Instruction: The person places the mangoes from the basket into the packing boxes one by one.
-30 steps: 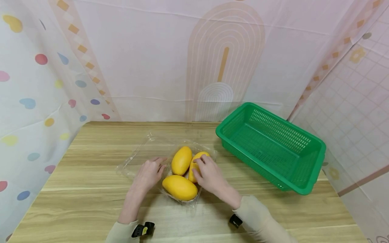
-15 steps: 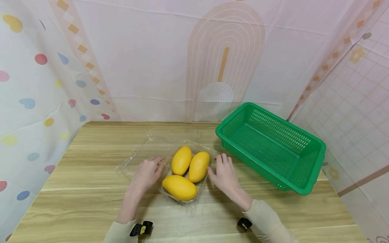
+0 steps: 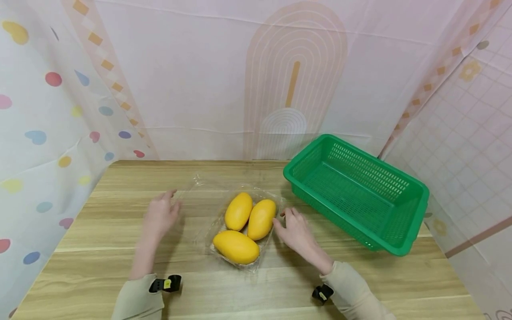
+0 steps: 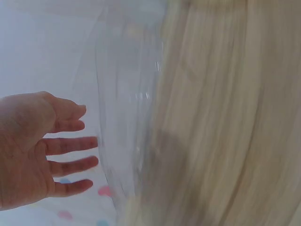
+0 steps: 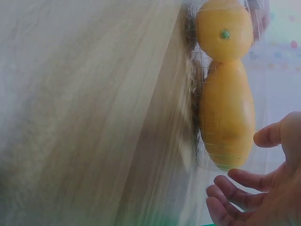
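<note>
Three yellow mangoes lie in a clear plastic box (image 3: 256,266) on the table: one at the back left (image 3: 238,211), one at the right (image 3: 262,219), one in front (image 3: 236,247). The box's clear lid (image 3: 197,178) is at its left side, partly raised, and looks blurred. My left hand (image 3: 159,216) is left of the lid; in the left wrist view the hand (image 4: 47,150) has its fingers apart, close to the lid (image 4: 124,108); contact is unclear. My right hand (image 3: 298,233) rests loosely curved beside the box's right side, near the right mango (image 5: 226,113).
A green plastic basket (image 3: 320,206) with perforated sides stands at the back right of the wooden table (image 3: 100,240). Patterned cloth (image 3: 192,89) hangs behind and along both sides. Each wrist wears a black strap.
My right hand has moved off the right mango to the box's right side. My left hand has moved left, away from the mangoes, and the lid has shifted from lying flat.
</note>
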Demonstrator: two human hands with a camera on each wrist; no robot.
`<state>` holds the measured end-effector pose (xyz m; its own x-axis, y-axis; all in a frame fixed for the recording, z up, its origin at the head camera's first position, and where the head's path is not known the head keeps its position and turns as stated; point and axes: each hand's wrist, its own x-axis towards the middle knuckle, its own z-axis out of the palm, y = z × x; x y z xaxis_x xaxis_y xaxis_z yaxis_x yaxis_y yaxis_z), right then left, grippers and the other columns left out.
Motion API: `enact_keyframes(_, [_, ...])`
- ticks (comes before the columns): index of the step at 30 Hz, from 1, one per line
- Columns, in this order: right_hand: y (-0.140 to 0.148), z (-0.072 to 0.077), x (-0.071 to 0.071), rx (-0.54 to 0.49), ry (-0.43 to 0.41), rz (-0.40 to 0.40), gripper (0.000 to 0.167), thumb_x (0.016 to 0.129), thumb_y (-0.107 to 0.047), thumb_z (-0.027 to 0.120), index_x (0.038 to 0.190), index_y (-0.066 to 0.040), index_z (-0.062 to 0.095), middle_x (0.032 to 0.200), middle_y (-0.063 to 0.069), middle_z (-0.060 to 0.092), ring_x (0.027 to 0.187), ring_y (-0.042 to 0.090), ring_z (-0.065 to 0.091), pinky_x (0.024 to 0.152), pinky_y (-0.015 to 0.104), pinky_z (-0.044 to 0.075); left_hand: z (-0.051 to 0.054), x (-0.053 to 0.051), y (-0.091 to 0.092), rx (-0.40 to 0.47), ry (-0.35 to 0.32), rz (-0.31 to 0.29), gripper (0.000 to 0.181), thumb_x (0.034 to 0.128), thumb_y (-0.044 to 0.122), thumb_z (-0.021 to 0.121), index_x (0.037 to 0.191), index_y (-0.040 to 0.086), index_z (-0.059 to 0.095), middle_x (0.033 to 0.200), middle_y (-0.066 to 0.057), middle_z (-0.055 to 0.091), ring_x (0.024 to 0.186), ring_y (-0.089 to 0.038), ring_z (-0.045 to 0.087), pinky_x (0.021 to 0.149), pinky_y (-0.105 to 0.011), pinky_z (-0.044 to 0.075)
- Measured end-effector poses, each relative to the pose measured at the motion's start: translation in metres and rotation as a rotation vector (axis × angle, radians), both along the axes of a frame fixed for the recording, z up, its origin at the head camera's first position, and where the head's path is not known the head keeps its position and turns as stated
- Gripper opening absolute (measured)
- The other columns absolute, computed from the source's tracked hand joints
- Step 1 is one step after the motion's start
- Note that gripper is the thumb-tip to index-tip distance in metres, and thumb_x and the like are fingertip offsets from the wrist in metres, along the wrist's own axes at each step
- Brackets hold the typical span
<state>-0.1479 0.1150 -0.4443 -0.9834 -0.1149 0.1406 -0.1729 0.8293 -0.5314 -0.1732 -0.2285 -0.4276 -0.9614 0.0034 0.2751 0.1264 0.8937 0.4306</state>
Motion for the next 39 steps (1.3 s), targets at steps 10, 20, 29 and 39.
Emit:
enact_keyframes(10, [-0.001, 0.000, -0.002, -0.140, -0.127, 0.009, 0.030, 0.090, -0.027, 0.060, 0.103, 0.000, 0.059, 0.092, 0.012, 0.064, 0.080, 0.022, 0.059, 0.067, 0.033, 0.051, -0.015, -0.008, -0.027, -0.057, -0.224, 0.026, 0.046, 0.0969, 0.020, 0.047, 0.124, -0.016, 0.049, 0.116, -0.039, 0.056, 0.107, -0.054, 0.055, 0.090, -0.061, 0.047])
enact_keyframes(20, [-0.002, 0.001, -0.002, -0.182, -0.132, 0.026, 0.028, 0.089, -0.024, 0.060, 0.102, 0.001, 0.058, 0.086, 0.007, 0.063, 0.073, 0.015, 0.056, 0.064, 0.027, 0.048, -0.019, -0.011, -0.026, -0.046, -0.308, 0.026, 0.038, 0.0952, 0.016, 0.047, 0.115, -0.017, 0.053, 0.110, -0.037, 0.057, 0.100, -0.050, 0.058, 0.080, -0.054, 0.052])
enact_keyframes(29, [-0.001, 0.000, -0.002, -0.180, -0.134, 0.029, 0.029, 0.090, -0.025, 0.059, 0.104, 0.000, 0.058, 0.087, 0.007, 0.063, 0.074, 0.016, 0.057, 0.064, 0.028, 0.048, -0.006, -0.010, -0.027, 0.024, -0.287, 0.019, 0.043, 0.0918, 0.010, 0.046, 0.121, -0.021, 0.043, 0.108, -0.041, 0.057, 0.086, -0.045, 0.064, 0.072, -0.050, 0.055])
enact_keyframes(39, [0.000, -0.001, -0.002, -0.181, -0.144, 0.020, 0.029, 0.089, -0.026, 0.059, 0.104, -0.001, 0.058, 0.086, 0.007, 0.063, 0.074, 0.016, 0.056, 0.063, 0.028, 0.047, 0.034, -0.001, -0.019, -0.038, -0.055, 0.032, 0.032, 0.0922, 0.007, 0.046, 0.115, -0.016, 0.052, 0.106, -0.035, 0.062, 0.073, -0.042, 0.065, 0.054, -0.044, 0.052])
